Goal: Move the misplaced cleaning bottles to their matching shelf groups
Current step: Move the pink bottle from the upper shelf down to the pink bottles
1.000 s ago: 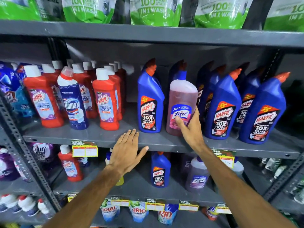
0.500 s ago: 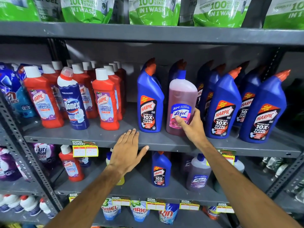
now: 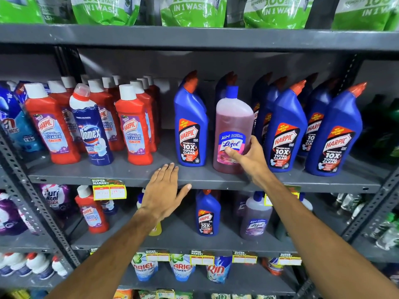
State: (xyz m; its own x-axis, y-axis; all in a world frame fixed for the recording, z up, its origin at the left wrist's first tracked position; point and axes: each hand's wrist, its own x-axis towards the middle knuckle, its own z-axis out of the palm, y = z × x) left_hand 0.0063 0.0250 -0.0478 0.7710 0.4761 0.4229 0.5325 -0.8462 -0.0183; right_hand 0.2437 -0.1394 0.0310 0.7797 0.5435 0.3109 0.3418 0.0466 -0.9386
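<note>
A: Right hand wraps the pink translucent plastic Lizol bottle standing among blue plastic Harpic bottles.

B: Risk: its elbowing neighbours over. Left hand lies open, empty.

We cannot read the figures on the yellow price tag; they are washed out. The green pouches on the top shelf are cut off by the upper edge, so we see only their lower halves. Behind the front blue Harpic bottles stand more, in shadow, their labels mostly covered. Our right hand hides the lower right of the pink Lizol bottle, and the fingers behind it are out of sight. The dark green bottles at the far right are too dim to identify.
</note>
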